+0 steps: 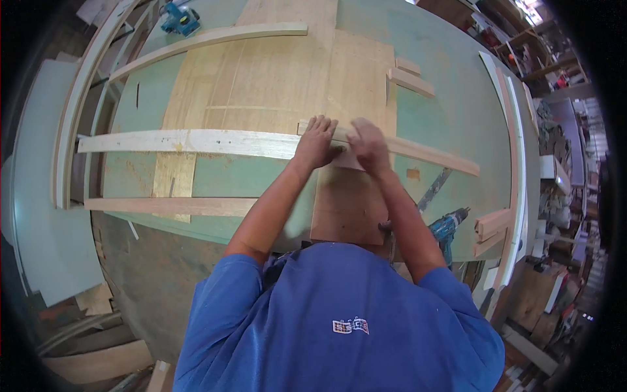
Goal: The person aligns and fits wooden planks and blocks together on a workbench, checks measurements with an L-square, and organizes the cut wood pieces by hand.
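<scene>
Fingers together, my left hand [318, 142] lies over a joint of wooden strips and grips it. From there a pale wooden strip [215, 142] runs left, and a narrower wooden strip [431, 155] runs right. My right hand [368, 145] is just right of the left one, over the narrower strip. Its fingers look bent but are smeared by motion, so whether it holds anything is unclear. Beneath both hands is a plywood sheet [274, 72] on a green worktable [450, 124]. A brown board [349, 209] extends from under my hands toward my body.
A blue cordless drill [447, 227] stands by my right forearm, near a flat metal strip [434, 188]. Short wood blocks [493, 225] sit at the right edge. More strips, like the near wooden strip [176, 206], lie leftward. A blue power tool [179, 19] is far left.
</scene>
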A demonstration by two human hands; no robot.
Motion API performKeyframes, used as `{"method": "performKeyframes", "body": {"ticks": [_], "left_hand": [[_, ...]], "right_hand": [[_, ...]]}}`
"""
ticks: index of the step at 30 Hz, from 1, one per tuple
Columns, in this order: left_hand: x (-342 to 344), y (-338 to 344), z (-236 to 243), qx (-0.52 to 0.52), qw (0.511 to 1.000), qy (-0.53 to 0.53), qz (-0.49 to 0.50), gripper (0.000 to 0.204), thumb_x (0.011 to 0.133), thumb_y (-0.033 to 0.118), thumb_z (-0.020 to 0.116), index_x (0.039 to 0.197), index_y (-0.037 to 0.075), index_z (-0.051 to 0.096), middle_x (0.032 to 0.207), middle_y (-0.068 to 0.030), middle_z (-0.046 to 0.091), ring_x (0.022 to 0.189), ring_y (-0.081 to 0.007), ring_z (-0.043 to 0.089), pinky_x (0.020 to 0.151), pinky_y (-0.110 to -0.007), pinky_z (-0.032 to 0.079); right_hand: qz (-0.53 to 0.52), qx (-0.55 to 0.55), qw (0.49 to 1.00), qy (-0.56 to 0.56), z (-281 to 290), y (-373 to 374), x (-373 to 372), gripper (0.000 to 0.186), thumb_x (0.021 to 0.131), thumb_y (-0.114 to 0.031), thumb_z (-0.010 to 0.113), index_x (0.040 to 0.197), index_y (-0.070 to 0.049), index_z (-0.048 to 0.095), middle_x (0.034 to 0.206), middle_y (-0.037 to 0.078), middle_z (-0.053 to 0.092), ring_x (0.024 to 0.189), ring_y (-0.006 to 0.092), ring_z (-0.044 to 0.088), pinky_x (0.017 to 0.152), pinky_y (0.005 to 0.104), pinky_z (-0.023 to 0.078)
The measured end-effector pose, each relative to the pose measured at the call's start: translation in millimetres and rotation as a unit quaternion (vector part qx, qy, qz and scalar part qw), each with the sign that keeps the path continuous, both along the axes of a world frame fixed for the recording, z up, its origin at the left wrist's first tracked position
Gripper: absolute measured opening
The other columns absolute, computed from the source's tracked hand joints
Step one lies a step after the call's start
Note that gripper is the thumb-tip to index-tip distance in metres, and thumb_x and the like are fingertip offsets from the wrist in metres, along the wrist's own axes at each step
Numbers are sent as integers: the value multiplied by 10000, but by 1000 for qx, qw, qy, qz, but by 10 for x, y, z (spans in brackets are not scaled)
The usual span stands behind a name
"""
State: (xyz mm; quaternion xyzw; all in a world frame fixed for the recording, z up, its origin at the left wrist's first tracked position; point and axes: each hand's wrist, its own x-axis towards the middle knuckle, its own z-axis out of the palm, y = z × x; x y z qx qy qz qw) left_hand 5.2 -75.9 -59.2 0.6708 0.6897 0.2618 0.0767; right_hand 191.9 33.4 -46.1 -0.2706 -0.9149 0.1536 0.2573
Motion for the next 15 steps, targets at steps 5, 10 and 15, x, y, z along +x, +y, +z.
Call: {"method": "performKeyframes", "body": {"ticks": [5, 10, 15], "left_hand": [[-420, -260, 123, -77, 996, 30, -23, 1015, 792, 472, 867, 1573, -22, 448, 1600, -283, 472, 1553, -430, 380, 1315, -527, 258], [-1264, -984, 450, -201, 976, 82, 9, 1287, 688, 700, 887, 1626, -27, 390, 1711, -309, 308, 1636, -429, 210, 1334, -570, 138], [-2476, -1720, 264, -150, 980, 127, 29, 1164, 676, 706, 893, 1514, -8, 514, 1513, -272, 508, 1452, -442, 440, 1239, -551, 321]], "right_hand": [[-118, 48, 990, -59, -348, -629, -595, 653, 1014, -454, 627, 1452, 29, 584, 1470, 276, 599, 1436, 459, 511, 1240, 610, 332], [-199, 63, 977, -49, -388, -835, -725, 785, 1040, -564, 570, 1490, 78, 544, 1507, 341, 545, 1497, 498, 433, 1280, 635, 261], [-244, 85, 965, -44, -387, -888, -904, 767, 1050, -561, 552, 1464, 85, 572, 1507, 337, 555, 1488, 481, 454, 1289, 595, 271]]}}
